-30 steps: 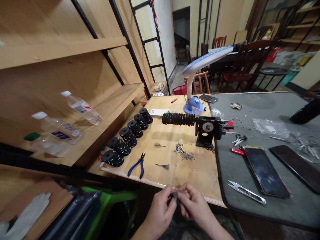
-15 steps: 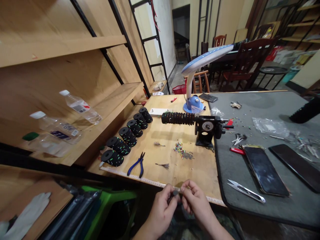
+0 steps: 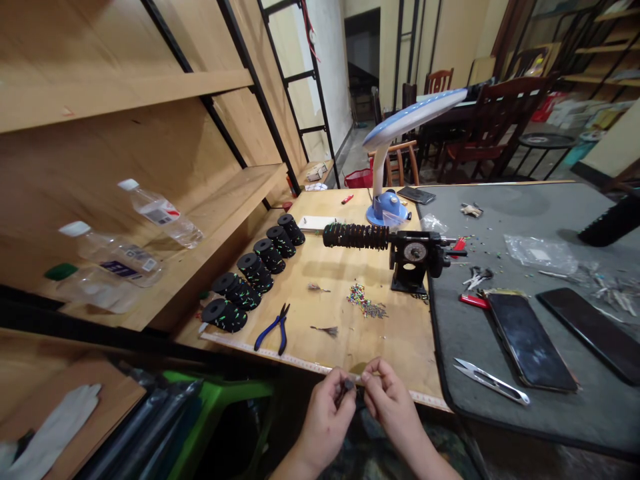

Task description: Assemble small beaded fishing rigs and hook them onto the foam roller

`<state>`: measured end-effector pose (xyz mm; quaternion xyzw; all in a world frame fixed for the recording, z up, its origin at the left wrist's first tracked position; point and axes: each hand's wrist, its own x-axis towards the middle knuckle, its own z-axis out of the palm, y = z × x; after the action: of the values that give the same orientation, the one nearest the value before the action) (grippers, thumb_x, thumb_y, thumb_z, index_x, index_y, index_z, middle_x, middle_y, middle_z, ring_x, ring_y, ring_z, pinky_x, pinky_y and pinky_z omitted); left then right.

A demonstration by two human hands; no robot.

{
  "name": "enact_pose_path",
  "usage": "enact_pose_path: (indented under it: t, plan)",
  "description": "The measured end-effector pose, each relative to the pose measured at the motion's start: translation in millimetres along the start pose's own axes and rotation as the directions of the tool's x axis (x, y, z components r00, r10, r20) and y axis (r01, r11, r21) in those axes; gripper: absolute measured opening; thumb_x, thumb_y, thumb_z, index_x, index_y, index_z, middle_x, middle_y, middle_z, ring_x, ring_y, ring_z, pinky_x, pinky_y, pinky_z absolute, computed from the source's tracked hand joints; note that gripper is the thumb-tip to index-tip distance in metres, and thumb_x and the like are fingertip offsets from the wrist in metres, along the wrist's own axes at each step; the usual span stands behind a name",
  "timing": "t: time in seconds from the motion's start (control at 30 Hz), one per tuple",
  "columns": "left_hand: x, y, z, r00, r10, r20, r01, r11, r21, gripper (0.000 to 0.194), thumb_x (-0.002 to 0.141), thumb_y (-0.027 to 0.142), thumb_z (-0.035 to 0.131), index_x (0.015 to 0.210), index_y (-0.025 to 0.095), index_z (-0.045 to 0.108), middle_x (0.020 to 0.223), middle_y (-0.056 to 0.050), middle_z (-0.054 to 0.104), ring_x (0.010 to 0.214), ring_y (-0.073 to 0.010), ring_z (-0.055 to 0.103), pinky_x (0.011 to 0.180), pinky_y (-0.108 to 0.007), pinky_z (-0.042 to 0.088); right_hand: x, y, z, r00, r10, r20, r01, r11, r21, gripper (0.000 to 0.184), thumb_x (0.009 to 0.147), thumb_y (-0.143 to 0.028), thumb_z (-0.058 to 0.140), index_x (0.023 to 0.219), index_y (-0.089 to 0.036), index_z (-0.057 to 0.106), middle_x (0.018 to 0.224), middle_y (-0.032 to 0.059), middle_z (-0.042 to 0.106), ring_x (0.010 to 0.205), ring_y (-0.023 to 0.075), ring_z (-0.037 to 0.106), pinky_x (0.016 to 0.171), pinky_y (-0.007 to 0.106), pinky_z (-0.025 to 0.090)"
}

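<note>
Between thumb and fingers, my left hand (image 3: 327, 413) pinches a small dark round piece (image 3: 349, 385) close to the table's front edge. Just to its right is my right hand (image 3: 390, 403), its thumb and forefinger pressed together on something too small to make out. Beyond the hands lie a heap of small coloured beads and dark bits (image 3: 367, 301) and two thin bundles of fibres, the nearer one (image 3: 327, 330) darker. Blue-handled pliers (image 3: 273, 331) rest open to the left. A black winding machine (image 3: 415, 260) carries a row of black foam discs (image 3: 356, 237).
Several black foam spools (image 3: 225, 315) line the table's left side. A blue and white lamp (image 3: 387, 207) stands at the back. On the grey mat (image 3: 480, 340) lie thread snips (image 3: 493, 381) and two phones. Plastic bottles (image 3: 165, 213) lean on the left shelf.
My right fingers have shifted slightly up and away from the dark round piece, leaving a small gap between the hands. The left hand stays nearly in place. Objects on the table have not moved.
</note>
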<state>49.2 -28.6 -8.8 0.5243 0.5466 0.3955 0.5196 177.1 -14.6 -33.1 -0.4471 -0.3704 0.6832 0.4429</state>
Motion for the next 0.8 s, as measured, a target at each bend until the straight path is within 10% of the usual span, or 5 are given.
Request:
enact_pose_path:
  t: [0.6, 0.8]
  plan:
    - [14.8, 7.6, -13.7, 0.996, 0.041, -0.084, -0.043, 0.999, -0.015, 0.025, 0.085, 0.041, 0.059, 0.076, 0.018, 0.055, 0.068, 0.002, 0.052, 0.066, -0.0134, 0.051, 0.064, -0.022, 0.041, 0.9, -0.4, -12.6, 0.991, -0.065, 0.114, 0.107, 0.904, -0.414, 0.019, 0.082, -0.028, 0.052, 0.066, -0.021, 0.046, 0.056, -0.0067, 0.038, 0.054, 0.0112, 0.034, 0.052, 0.024, 0.026]
    - [20.5, 5.9, -8.6, 0.975, -0.154, -0.163, 0.099, 0.948, -0.302, 0.035, 0.074, 0.049, 0.069, 0.077, 0.018, 0.053, 0.064, 0.004, 0.049, 0.059, -0.0099, 0.046, 0.054, -0.018, 0.036, -3.9, -3.4, -12.3, 0.989, -0.116, 0.095, 0.147, 0.875, -0.462, 0.018, 0.08, -0.023, 0.047, 0.063, -0.022, 0.039, 0.057, -0.0065, 0.034, 0.055, 0.0114, 0.033, 0.052, 0.024, 0.025]
